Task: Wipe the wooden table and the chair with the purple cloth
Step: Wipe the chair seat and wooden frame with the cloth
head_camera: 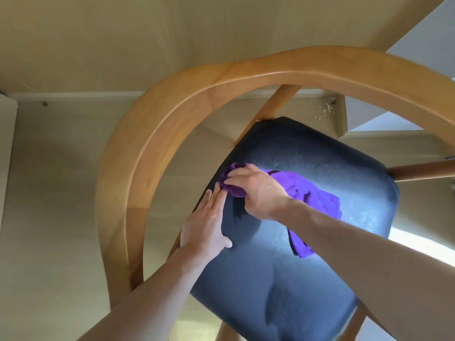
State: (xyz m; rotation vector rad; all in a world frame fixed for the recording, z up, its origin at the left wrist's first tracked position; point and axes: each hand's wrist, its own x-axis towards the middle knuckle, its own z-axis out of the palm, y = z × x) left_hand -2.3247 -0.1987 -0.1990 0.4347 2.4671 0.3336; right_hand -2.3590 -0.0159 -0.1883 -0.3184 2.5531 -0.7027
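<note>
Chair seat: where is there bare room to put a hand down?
The seat is bare near its front edge and at its far side, beyond the cloth. It is crowded at its left edge, around the left hand and right hand.

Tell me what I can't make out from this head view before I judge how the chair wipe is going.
- Wooden table: not in the head view at all.
- Right hand's fingertips: buried in the bunched purple cloth.
- Chair seat under the cloth, hand and forearm: covered.
- Chair's legs: mostly hidden below the seat; backrest rail cut off at the right edge.
- Small debris on the floor: too small to identify.
</note>
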